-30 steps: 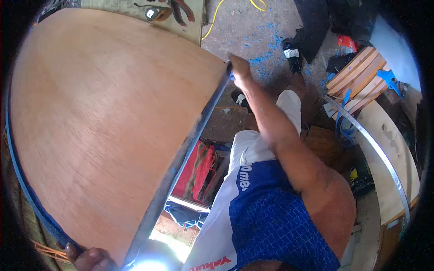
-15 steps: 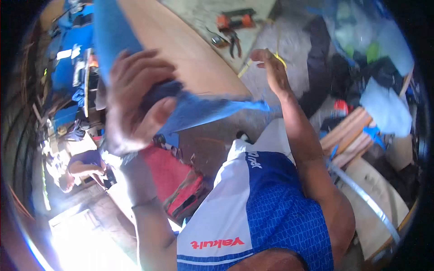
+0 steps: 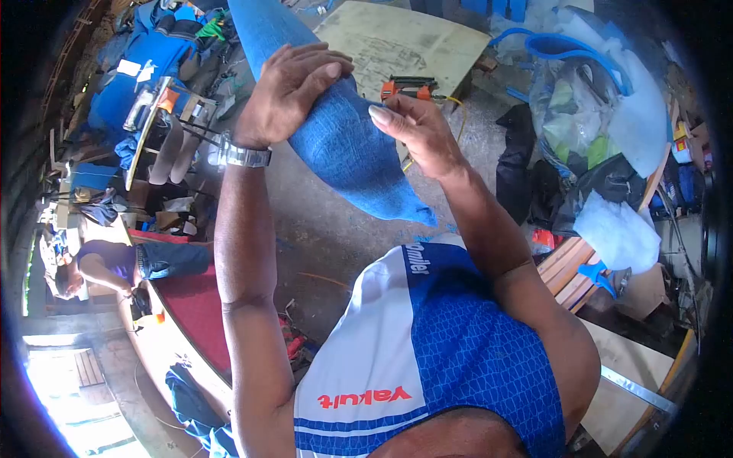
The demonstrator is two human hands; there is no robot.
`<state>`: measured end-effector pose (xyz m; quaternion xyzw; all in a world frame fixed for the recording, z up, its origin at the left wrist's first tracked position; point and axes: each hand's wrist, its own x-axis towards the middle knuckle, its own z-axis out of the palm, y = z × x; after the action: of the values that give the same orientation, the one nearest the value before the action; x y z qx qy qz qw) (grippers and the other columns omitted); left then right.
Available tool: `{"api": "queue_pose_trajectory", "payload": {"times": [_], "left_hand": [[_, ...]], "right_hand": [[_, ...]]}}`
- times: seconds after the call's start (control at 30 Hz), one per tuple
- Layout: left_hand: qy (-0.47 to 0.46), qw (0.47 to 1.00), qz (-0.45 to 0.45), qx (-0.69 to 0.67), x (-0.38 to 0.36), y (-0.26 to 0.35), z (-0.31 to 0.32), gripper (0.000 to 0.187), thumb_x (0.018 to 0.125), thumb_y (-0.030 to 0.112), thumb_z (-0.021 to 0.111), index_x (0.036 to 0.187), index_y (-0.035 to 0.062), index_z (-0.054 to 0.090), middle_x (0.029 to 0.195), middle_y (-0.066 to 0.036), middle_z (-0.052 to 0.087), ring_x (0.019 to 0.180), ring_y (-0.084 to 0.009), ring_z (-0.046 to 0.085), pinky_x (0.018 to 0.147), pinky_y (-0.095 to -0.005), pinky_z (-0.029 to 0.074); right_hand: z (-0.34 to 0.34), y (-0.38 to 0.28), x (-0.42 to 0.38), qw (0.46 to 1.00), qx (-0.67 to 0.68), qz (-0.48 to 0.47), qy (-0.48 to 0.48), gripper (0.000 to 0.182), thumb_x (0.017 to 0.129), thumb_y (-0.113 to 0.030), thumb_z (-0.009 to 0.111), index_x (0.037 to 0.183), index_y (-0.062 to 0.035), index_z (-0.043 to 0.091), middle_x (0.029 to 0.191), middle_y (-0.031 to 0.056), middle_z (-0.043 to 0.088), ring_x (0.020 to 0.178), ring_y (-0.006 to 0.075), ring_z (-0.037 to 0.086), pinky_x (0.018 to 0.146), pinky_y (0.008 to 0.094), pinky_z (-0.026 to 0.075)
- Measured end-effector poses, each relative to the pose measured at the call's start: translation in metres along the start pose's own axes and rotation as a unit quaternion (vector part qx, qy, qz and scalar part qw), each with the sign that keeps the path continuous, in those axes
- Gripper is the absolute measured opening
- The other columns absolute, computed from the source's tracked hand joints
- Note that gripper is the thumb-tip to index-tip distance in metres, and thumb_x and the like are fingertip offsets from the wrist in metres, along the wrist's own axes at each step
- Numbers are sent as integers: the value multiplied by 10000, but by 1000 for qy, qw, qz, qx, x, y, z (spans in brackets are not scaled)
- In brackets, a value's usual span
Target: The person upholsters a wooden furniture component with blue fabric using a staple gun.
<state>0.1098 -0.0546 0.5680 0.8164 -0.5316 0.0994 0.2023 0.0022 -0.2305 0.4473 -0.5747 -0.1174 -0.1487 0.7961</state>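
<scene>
A long, blue fabric-covered piece (image 3: 336,149) with a padded-looking bulge runs from the top of the view down to a tapered tip. My left hand (image 3: 294,88), with a metal watch at its wrist, is wrapped over its upper side, fingers together. On the opposite edge, my right hand (image 3: 416,133) pinches the blue fabric between thumb and fingers. Just beyond the right hand, an orange and black staple gun (image 3: 408,88) with a yellow hose lies on a pale board (image 3: 397,38). The underside of the blue piece is hidden.
Another person (image 3: 114,263) bends over a long red-topped piece (image 3: 191,313) on the left. Clear bags (image 3: 573,114) with white stuffing are at the upper right. Wooden strips (image 3: 569,267) and a blue clamp (image 3: 599,278) lie on the right. Blue cloth (image 3: 156,53) is heaped upper left.
The blue piece has turned, so its beige side no longer shows. My right hand has come in from apart and now pinches the fabric edge. My left hand has moved up and right.
</scene>
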Motion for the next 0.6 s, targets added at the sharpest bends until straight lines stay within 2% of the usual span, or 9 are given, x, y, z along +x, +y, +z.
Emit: {"api": "queue_pose_trajectory", "payload": {"times": [0.07, 0.13, 0.17, 0.23, 0.33, 0.4, 0.43, 0.6], "left_hand": [[-10, 1000, 17, 6, 2, -8, 4, 426, 1025, 422, 424, 1153, 118, 694, 1231, -55, 676, 1327, -311, 485, 1153, -557, 207], [-20, 992, 95, 78, 3, -10, 3, 354, 1017, 353, 458, 1157, 123, 688, 1189, -53, 689, 1302, -300, 509, 1130, -522, 270], [-23, 984, 147, 99, 5, -17, 5, 335, 1013, 335, 468, 1161, 129, 687, 1184, -50, 690, 1294, -297, 516, 1122, -508, 288], [-7, 974, 191, 120, 6, -20, 8, 306, 1002, 306, 486, 1166, 142, 685, 1182, -48, 689, 1274, -293, 533, 1102, -482, 325], [27, 971, 183, 153, 2, -14, 11, 285, 988, 288, 505, 1170, 160, 684, 1196, -55, 682, 1242, -298, 557, 1068, -456, 372], [27, 955, 207, 211, -1, -14, 8, 282, 985, 292, 510, 1170, 167, 683, 1215, -65, 675, 1224, -310, 569, 1048, -457, 392], [14, 959, 200, 199, -1, -13, 7, 282, 987, 287, 508, 1168, 161, 684, 1212, -68, 676, 1217, -313, 574, 1044, -456, 396], [-8, 976, 166, 143, 10, -8, 5, 284, 977, 275, 512, 1136, 122, 691, 1188, -75, 687, 1178, -318, 599, 1022, -453, 418]], "right_hand": [[-2, -5, -2, 999, -27, 25, -10, 266, 941, -299, 687, 910, -36, 669, 784, -44, 577, 731, 42, 480, 667, 212, 362], [-4, -6, 0, 998, -52, 29, -19, 236, 937, -250, 694, 949, -15, 685, 823, -23, 624, 760, 50, 522, 691, 210, 389], [-2, -4, -1, 1000, 24, 4, -2, 218, 933, -223, 696, 967, -8, 689, 843, -11, 641, 775, 57, 539, 704, 214, 404], [8, 2, 0, 983, 176, -48, 29, 191, 923, -168, 701, 1001, 6, 698, 883, 11, 675, 806, 69, 575, 730, 221, 434], [11, 5, 2, 972, 223, -64, 34, 156, 906, -103, 704, 1009, 15, 701, 904, 26, 690, 819, 76, 594, 759, 225, 453], [15, -1, 5, 971, 230, -64, 30, 153, 911, -104, 695, 1005, 17, 700, 904, 27, 690, 824, 74, 596, 767, 219, 448], [15, -3, 7, 970, 233, -66, 27, 152, 913, -104, 691, 1003, 19, 700, 903, 28, 690, 827, 74, 598, 771, 216, 446], [4, 14, 17, 989, 113, -68, 61, 179, 931, -141, 668, 989, 25, 699, 892, 18, 675, 824, 66, 585, 758, 205, 427]]}}
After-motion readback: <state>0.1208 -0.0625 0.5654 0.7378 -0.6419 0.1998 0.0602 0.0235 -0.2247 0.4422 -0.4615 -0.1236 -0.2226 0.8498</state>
